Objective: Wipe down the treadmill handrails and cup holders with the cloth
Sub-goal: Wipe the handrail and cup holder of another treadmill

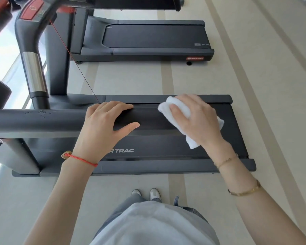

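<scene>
— Along the near handrail (pixel 42 121), what have you got?

— I see the left hand (pixel 102 128) draped over the dark rail, fingers (pixel 117 107) curled over its far side, thumb stretched along the near side. Red cord bracelet (pixel 79 159) on that wrist.

— And the cloth?

— White cloth (pixel 177 107), bunched. Right hand (pixel 194 117) presses it onto the rail toward its free end, fingers curled over the wad, thumb lying on top. One tail of cloth hangs out below the palm on the near side.

— Hands touching?

— No, apart, bare rail between them.

— Rest of the machine?

— Treadmill deck (pixel 166 145) lies beneath the rail. Chrome grip (pixel 34 73) on the far handrail, upper left. Second treadmill (pixel 148 38) beyond. Cup holders I cannot make out.
</scene>
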